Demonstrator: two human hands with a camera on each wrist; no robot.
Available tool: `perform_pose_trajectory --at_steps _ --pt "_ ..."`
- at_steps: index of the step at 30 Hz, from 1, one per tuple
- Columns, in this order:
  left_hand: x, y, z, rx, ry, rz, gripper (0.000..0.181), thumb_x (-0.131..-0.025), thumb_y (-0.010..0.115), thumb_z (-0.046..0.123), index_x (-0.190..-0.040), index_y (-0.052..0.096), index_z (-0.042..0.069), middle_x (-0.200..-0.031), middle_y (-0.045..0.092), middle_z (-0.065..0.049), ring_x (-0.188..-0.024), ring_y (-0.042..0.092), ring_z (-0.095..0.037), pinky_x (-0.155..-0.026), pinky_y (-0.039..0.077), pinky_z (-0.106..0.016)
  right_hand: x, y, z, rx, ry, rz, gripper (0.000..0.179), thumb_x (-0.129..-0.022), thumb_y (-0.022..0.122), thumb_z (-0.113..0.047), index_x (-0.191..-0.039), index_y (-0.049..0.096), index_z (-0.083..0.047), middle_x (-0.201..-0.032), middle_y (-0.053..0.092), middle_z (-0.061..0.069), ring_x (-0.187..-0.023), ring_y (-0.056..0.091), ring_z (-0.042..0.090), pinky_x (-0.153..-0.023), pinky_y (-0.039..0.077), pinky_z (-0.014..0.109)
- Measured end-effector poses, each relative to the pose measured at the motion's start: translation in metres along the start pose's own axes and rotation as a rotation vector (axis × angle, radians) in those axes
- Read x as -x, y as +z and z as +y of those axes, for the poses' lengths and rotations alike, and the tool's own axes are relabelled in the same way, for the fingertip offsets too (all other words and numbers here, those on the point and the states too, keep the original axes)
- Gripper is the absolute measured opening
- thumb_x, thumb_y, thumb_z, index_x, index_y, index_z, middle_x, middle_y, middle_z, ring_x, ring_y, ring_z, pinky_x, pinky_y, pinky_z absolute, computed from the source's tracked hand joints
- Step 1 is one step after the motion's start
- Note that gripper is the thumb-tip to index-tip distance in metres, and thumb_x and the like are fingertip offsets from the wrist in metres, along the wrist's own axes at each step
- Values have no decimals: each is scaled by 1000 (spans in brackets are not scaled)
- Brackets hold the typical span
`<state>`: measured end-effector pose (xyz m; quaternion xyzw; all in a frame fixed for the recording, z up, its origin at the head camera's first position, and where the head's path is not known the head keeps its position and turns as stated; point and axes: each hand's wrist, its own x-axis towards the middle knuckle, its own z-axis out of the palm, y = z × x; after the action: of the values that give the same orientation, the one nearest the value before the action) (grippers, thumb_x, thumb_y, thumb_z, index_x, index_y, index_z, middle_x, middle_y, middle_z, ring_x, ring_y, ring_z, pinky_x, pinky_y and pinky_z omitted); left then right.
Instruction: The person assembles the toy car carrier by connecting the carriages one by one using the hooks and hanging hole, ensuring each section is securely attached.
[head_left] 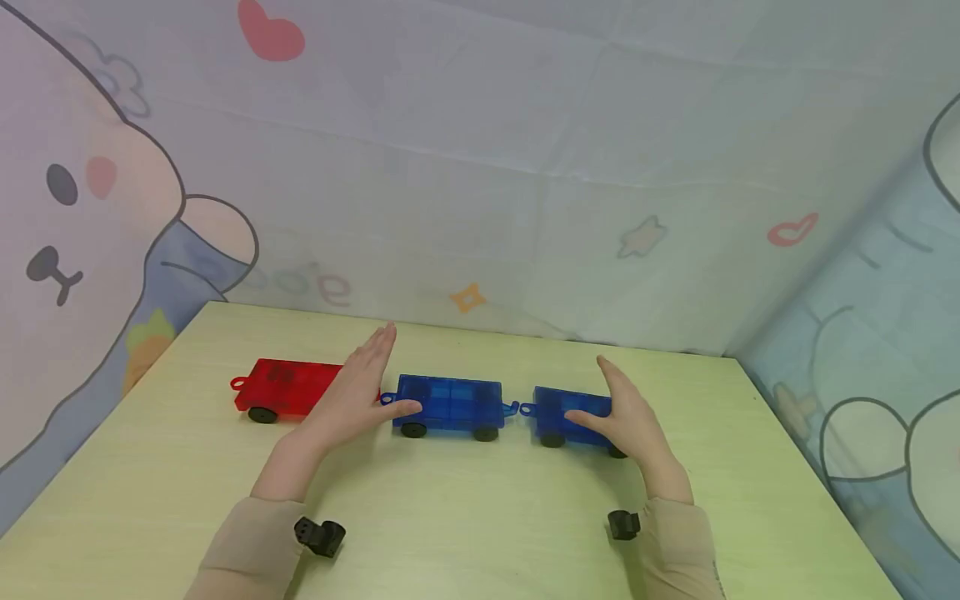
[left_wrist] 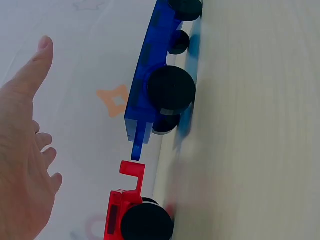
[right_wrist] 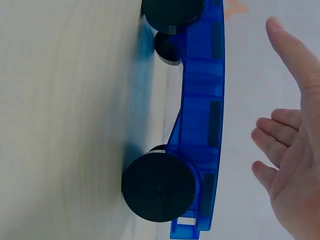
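Observation:
Three translucent toy train cars with black wheels stand in a row on the table. At left is the red car (head_left: 288,387), in the middle a blue car (head_left: 450,404), at right a second blue car (head_left: 555,408). My left hand (head_left: 352,396) hovers over the gap between red and middle cars, fingers straight, thumb spread. My right hand (head_left: 632,417) hovers over the right car's far end, thumb apart, holding nothing. In the left wrist view, the red hook (left_wrist: 134,169) lies close to the blue loop (left_wrist: 137,147), seemingly apart. Whether the two blue cars are linked I cannot tell.
The pale wooden table (head_left: 450,517) ends at the back against a printed cloth (head_left: 480,167) with cartoon figures. More printed cloth hangs along both sides. Small black cameras (head_left: 321,537) are strapped at both wrists.

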<state>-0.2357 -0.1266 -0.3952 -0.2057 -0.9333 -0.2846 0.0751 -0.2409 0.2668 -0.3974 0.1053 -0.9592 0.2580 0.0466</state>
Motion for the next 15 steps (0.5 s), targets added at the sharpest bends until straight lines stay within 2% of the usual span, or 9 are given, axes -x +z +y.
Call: perform_pose_trajectory --at_steps 9,15 --pt "-1 2 4 73 -6 -13 107 -85 73 44 -157 6 4 -165 8 -15 -152 10 -35 -119 19 -58 2 -1 7 -7 16 -64 106 -80 79 -43 -155 18 1 -158 23 26 -144 24 47 -113 28 63" --pt "-1 6 2 113 -38 -31 107 -84 75 42 -157 6 5 -165 8 -17 -151 10 -37 -118 21 -59 0 1 12 0 14 -102 109 -78 80 -46 -153 20 4 -157 24 28 -143 26 48 -113 28 62"
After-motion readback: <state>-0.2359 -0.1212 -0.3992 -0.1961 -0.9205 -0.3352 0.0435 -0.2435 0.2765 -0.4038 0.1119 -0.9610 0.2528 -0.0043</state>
